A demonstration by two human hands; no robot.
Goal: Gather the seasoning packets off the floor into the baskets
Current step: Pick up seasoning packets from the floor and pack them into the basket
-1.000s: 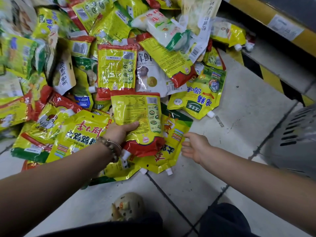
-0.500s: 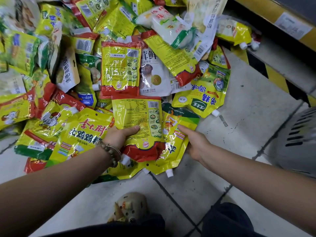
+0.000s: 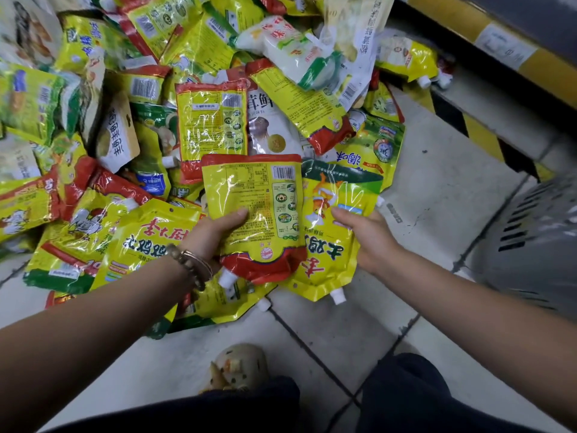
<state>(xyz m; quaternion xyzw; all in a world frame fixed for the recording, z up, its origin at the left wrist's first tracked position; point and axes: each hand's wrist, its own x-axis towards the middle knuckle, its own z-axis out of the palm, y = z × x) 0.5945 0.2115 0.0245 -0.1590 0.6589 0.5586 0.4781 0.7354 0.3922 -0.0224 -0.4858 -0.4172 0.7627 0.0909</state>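
Two grips: left hand (image 3: 212, 235), red-edged packet (image 3: 256, 195); right hand (image 3: 370, 242), green-topped packet (image 3: 335, 260).

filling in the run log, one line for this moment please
stage: picking | left hand: grips red-bottomed pouch | right hand: grips yellow-green pouch | gray basket: at right

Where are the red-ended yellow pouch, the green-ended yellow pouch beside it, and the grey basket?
Yellow plastic pouch with red end (image 3: 249, 189): head view, yellow back panel.
Yellow plastic pouch with green end (image 3: 343, 189): head view, yellow front.
Grey slotted plastic basket (image 3: 537, 260): head view, side wall.
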